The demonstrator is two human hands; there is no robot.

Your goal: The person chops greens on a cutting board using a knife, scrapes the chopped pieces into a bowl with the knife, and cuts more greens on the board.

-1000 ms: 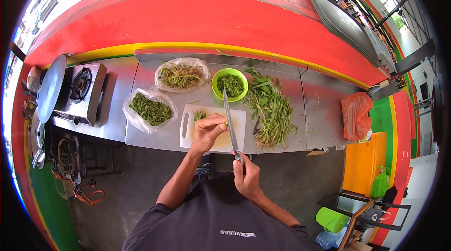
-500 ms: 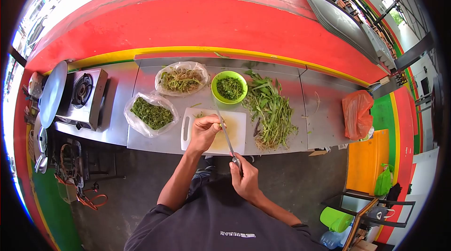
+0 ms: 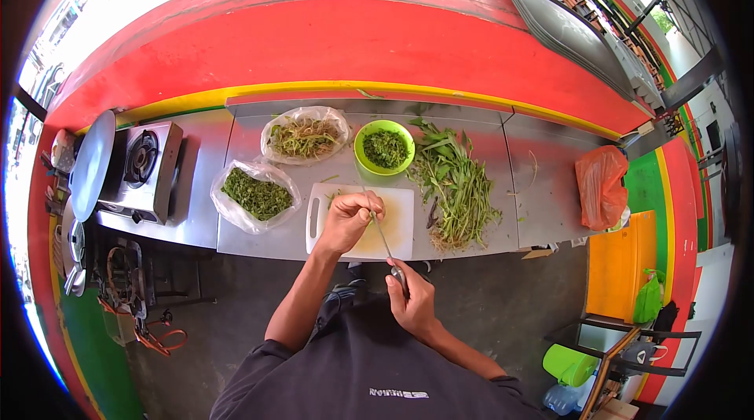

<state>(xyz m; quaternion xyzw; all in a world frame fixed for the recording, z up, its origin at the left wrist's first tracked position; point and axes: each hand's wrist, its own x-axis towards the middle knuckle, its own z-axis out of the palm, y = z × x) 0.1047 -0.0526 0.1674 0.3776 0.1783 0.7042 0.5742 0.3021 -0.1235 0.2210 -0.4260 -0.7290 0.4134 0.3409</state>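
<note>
A knife [image 3: 382, 238] is in my right hand [image 3: 411, 297], its handle wrapped by the fingers and its blade pointing up and away. My left hand [image 3: 350, 220] is closed in a pinch beside the blade. A small green piece, possibly a stem, shows at its fingertips, partly hidden. Both hands are raised near the white cutting board [image 3: 402, 241], which has a yellowish stain. Just beyond it stands a green bowl [image 3: 367, 166] of chopped greens [image 3: 384, 149]. Right of the board lies a pile of leafy stems [image 3: 459, 192], some with roots.
Left of the board are a plastic bag of chopped greens [image 3: 259, 194] and a plastic bag of rooty stem ends [image 3: 305, 137]. A gas stove [image 3: 141, 172] and a large pan [image 3: 95, 162] stand farther left. An orange bag [image 3: 601, 187] sits at the counter's right end.
The left fingers have shifted slightly along the blade, and the thumb has moved a little. The knife stays in the right hand at nearly the same angle. The whole view has shifted slightly.
</note>
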